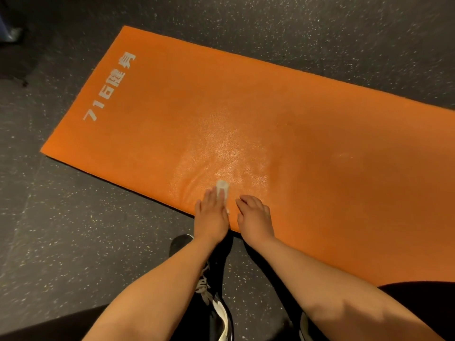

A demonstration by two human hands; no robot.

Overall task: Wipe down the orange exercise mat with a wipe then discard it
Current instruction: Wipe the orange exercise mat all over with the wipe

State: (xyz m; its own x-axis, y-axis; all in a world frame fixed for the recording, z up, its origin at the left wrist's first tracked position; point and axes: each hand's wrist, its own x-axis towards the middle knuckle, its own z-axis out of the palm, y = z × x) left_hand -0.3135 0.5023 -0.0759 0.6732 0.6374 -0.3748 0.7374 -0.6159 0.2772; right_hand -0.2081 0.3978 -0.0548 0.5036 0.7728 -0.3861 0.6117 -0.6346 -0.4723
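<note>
The orange exercise mat (246, 114) lies flat on the dark floor, with white lettering near its left end. A wet sheen shows on the mat just beyond my hands. A small white wipe (222, 187) sits on the mat's near edge under the fingers of my left hand (211, 215), which presses it down with straight fingers. Only the wipe's far tip shows. My right hand (253, 217) rests on the mat just to the right, its fingers loosely bent and holding nothing.
Dark speckled rubber floor (73, 217) surrounds the mat. My black shoe with white laces (209, 286) stands right at the mat's near edge below my arms. Something dim (11, 33) shows at the far left corner.
</note>
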